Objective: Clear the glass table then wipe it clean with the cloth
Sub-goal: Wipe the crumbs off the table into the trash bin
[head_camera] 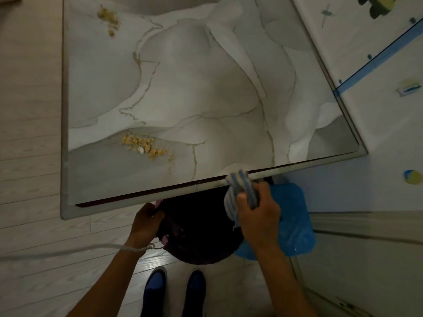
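The glass table (206, 92) has a grey marbled top with gold veins. A pile of yellow crumbs (146, 145) lies near its front edge, and a smaller crumb patch (107, 18) sits at the far left corner. My right hand (258, 213) grips a blue-and-white striped cloth (240, 188) pressed against the table's front edge. My left hand (145, 223) holds the rim of a dark round bin (201, 232) just below that edge.
A blue plastic bag (293, 220) lies on the floor right of the bin. My blue shoes (174, 289) stand on pale wood flooring. A white patterned mat (377, 53) with a blue stripe lies to the right. A thin cord (68, 251) crosses the floor at left.
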### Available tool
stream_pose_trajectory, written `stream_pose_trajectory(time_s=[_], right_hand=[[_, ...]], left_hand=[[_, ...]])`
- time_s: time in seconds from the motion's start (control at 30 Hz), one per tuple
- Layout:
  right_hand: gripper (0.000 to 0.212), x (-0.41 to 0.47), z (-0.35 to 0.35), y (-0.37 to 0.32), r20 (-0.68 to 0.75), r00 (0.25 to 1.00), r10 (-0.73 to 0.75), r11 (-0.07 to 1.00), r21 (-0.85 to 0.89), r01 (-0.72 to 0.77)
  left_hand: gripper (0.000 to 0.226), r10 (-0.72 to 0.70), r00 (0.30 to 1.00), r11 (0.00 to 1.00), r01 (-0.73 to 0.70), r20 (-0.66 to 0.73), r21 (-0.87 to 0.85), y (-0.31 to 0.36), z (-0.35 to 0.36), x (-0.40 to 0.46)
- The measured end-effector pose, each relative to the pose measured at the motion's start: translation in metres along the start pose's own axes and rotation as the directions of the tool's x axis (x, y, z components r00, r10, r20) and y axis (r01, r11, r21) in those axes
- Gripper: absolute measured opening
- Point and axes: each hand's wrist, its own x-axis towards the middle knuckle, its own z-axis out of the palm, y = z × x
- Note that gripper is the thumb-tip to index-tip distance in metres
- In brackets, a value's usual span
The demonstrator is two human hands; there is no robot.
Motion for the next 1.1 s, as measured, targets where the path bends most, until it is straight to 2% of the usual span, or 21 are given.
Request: stream_pose_trajectory(time_s=[0.1, 0.17, 0.23, 0.4, 0.53, 0.6, 0.67, 0.77, 0.87, 1.0, 1.07, 1.1], right_hand=[[0.020, 0.041, 0.009, -0.007, -0.043, 0.998, -0.042, 0.997, -0.068, 0.039], [0.018, 0.060, 0.026, -0.003, 0.052, 0.998, -0.029, 0.993, -0.114, 0.035], [0.016, 0.060, 0.047, 0.004, 0.132, 0.988, -0.078, 0.987, -0.130, 0.095], [0.004, 0.028, 0.079, 0.009, 0.190, 0.972, -0.140, 0.985, -0.070, 0.155], [0.013, 0.003, 0.081, 0.001, 0.273, 0.951, -0.147, 0.988, -0.002, 0.153], [0.010, -0.022, 0.082, 0.007, 0.402, 0.910, -0.104, 0.994, 0.005, 0.111], [0.017, -0.052, 0.083, 0.022, 0.508, 0.860, 0.037, 0.998, -0.058, -0.008], [0.017, -0.079, 0.081, 0.045, 0.442, 0.874, 0.203, 0.979, -0.064, -0.194], [0.014, -0.073, 0.068, 0.034, 0.298, 0.925, 0.235, 0.971, -0.038, -0.235], [0.022, -0.031, 0.032, 0.009, -0.001, 0.992, 0.129, 0.991, -0.029, -0.129], [0.018, -0.008, 0.021, 0.003, -0.045, 0.999, 0.007, 0.995, -0.103, -0.011], [0.015, 0.001, 0.023, 0.003, -0.009, 0.999, -0.053, 0.986, -0.157, 0.051]], left_hand=[[0.011, -0.004, 1.000, 1.000, 0.004, -0.010, -0.018, -0.001, -0.007, -0.001], [0.010, -0.004, 1.000, 0.999, 0.004, -0.015, -0.032, -0.002, -0.011, -0.002], [0.009, -0.005, 1.000, 0.999, 0.004, -0.022, -0.033, -0.003, -0.015, -0.003], [0.007, -0.032, 0.999, 0.997, 0.030, -0.028, -0.067, -0.004, -0.022, -0.002], [0.004, -0.056, 0.998, 0.992, 0.053, -0.023, -0.114, -0.007, -0.027, -0.002], [0.004, -0.057, 0.998, 0.992, 0.054, -0.019, -0.113, -0.004, -0.026, -0.004], [0.005, -0.052, 0.999, 0.995, 0.050, -0.016, -0.089, -0.001, -0.025, -0.007], [0.010, -0.028, 1.000, 0.998, 0.028, -0.004, -0.050, -0.001, -0.024, -0.009], [0.012, -0.024, 1.000, 0.999, 0.024, 0.001, -0.026, -0.004, -0.022, -0.010], [0.011, -0.026, 1.000, 1.000, 0.026, 0.009, -0.004, -0.004, -0.016, -0.012], [0.012, -0.031, 0.999, 1.000, 0.031, 0.008, 0.004, -0.004, -0.013, -0.011], [0.013, -0.027, 1.000, 1.000, 0.027, 0.006, 0.004, -0.004, -0.012, -0.011]])
